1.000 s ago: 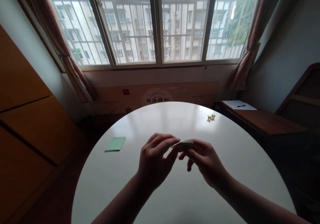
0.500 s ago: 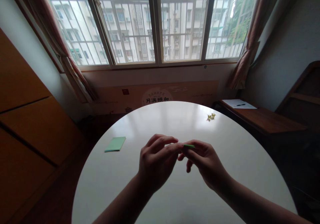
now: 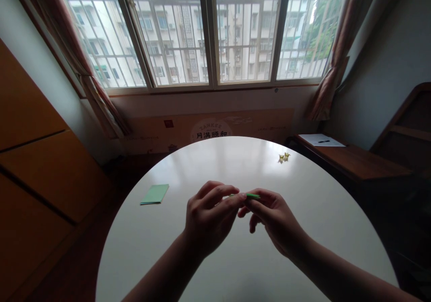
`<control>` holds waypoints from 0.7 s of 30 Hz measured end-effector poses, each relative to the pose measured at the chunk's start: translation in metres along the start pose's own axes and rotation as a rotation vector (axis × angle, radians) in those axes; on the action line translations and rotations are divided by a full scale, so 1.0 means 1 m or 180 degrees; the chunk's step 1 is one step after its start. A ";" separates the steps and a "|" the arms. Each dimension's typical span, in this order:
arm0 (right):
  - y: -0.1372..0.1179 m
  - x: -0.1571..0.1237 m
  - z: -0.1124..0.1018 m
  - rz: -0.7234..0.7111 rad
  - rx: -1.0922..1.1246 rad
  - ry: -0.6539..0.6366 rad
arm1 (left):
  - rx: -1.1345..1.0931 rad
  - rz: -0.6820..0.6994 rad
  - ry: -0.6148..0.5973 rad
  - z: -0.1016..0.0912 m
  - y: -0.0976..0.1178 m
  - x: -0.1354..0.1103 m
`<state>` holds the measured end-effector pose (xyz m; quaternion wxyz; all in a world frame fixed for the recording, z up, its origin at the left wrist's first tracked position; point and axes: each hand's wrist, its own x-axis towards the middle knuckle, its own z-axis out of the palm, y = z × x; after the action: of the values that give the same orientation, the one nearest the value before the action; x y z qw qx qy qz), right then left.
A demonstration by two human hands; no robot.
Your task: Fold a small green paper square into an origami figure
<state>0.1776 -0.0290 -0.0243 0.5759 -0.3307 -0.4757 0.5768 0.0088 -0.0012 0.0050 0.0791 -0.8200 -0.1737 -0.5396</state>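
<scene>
A small folded piece of green paper [image 3: 253, 196] is held above the white table between both hands. My left hand [image 3: 212, 214] pinches its left end between thumb and fingers. From the other side, my right hand [image 3: 269, 210] grips it with thumb and index finger, the lower fingers curled loosely beneath. Most of the paper is hidden behind the fingers, so its folded shape cannot be made out. A stack of light green square paper [image 3: 155, 194] lies on the table to the left of my hands.
The round white table [image 3: 229, 162] has two small yellowish folded paper figures [image 3: 283, 157] near its far right edge. Beyond it, a wooden side table [image 3: 363, 160] bears a white sheet [image 3: 311, 139] with a pen [image 3: 324, 141]. A barred window [image 3: 208, 37] stands behind.
Both hands have shifted very slightly to the left, and a little of the green paper now shows by the left fingers. The grip of both hands stays the same.
</scene>
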 end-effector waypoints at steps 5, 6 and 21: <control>0.001 0.001 -0.003 -0.0253 -0.0105 -0.0018 | -0.0457 -0.0549 0.0014 0.004 0.004 0.002; 0.002 0.002 -0.004 -0.0305 -0.0128 -0.0021 | -0.0582 -0.0739 -0.0029 0.004 0.006 0.002; 0.005 0.007 -0.013 -0.0503 -0.0281 0.0040 | -0.1524 -0.2078 -0.0643 0.003 0.006 0.006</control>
<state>0.1874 -0.0191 -0.0323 0.6075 -0.3208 -0.5216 0.5060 0.0158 -0.0046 0.0094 -0.3065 -0.7659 -0.3011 -0.4784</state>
